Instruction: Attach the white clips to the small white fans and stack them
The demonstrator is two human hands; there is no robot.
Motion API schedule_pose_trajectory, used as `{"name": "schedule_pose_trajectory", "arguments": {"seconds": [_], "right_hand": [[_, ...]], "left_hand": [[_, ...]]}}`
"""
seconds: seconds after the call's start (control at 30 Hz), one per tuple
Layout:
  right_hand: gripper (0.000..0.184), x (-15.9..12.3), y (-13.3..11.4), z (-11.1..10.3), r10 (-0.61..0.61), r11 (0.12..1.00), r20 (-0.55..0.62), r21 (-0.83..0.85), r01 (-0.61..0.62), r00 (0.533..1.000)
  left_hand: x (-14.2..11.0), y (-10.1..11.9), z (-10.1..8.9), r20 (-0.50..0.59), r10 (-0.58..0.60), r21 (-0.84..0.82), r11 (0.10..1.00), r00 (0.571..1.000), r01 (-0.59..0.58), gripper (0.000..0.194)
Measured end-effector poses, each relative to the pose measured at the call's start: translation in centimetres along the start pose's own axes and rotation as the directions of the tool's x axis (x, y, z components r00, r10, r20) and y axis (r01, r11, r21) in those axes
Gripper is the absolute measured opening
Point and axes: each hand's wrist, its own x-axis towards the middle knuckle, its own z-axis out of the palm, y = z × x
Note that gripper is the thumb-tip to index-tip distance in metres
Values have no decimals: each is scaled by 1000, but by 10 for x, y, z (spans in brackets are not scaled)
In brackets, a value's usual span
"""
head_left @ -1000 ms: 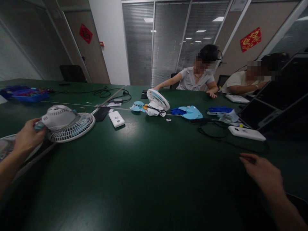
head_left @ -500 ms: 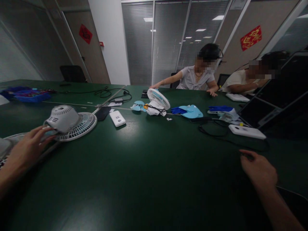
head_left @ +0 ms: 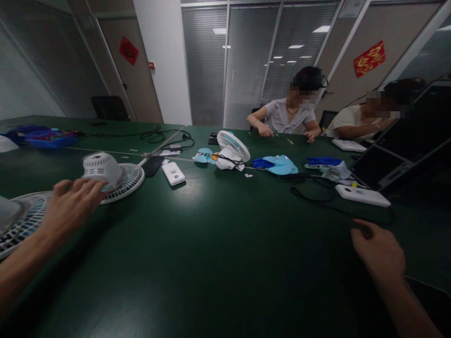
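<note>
Hand [head_left: 72, 201] at fan [head_left: 102, 167], device [head_left: 172, 174] perhaps "22"

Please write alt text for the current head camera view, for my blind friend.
A person's left hand is at a white electric fan lying grille-down on a green table, the right hand curled at its right side. Beyond are another fan, light-blue fan blades and two seated people.

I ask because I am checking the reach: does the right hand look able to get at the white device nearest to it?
Probably yes: the white device lies a little beyond the right hand, and only a thin black cable seems to cross between them, low on the table.
</note>
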Motion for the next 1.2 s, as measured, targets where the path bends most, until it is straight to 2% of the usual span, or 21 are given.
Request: {"name": "schedule_pose_trajectory", "arguments": {"seconds": [0.1, 0.23, 0.33, 0.43, 0.5, 0.57, 0.63, 0.73, 0.77, 0.8, 1.0, 1.2], "right_hand": [[56, -11, -22, -10, -7, 999, -83, 33, 10, 996], [50, -26, -60, -18, -153, 980, -126, 108, 167, 980], [45, -35, -86, -17, -273, 944, -120, 159, 290, 955], [41, -42, -100, -11, -392, 880, -143, 231, 416, 909], [39, -44, -101, -6, -427, 854, -146, 259, 451, 892], [38, -44, -100, -4, -423, 855, -135, 266, 444, 896], [37, -44, -98, -2, -412, 862, -125, 268, 431, 903], [37, -44, -97, -2, -415, 864, -97, 269, 425, 905], [37, -44, -97, -3, -419, 863, -88, 269, 427, 904], [37, -44, -98, -2, -423, 862, -80, 269, 429, 902], [38, -45, -97, 0, -433, 856, -71, 281, 435, 898], [36, -47, -99, -1, -470, 837, -52, 290, 463, 881]], "left_hand": [[4, 9, 0, 62, 42, 119, 992, 997, -49, 47], [12, 22, -3, 116, -7, 210, 977, 993, -18, 53], [26, 32, -5, 171, -51, 232, 973, 984, 10, 54], [36, 43, -9, 162, -136, 230, 968, 977, 97, 59], [34, 48, -14, 102, -248, 232, 948, 963, 220, 67], [25, 50, -19, 29, -363, 234, 908, 931, 347, 76], [14, 49, -23, 32, -488, 236, 852, 872, 468, 86], [5, 46, -24, 189, -636, 248, 768, 748, 591, 97], [4, 46, -23, 236, -654, 251, 756, 719, 605, 96], [3, 47, -22, 266, -650, 248, 760, 712, 601, 94], [-6, 61, -16, 264, -521, 205, 853, 812, 481, 75], [-51, 77, -6, 264, -483, 165, 876, 835, 454, 54]]}}
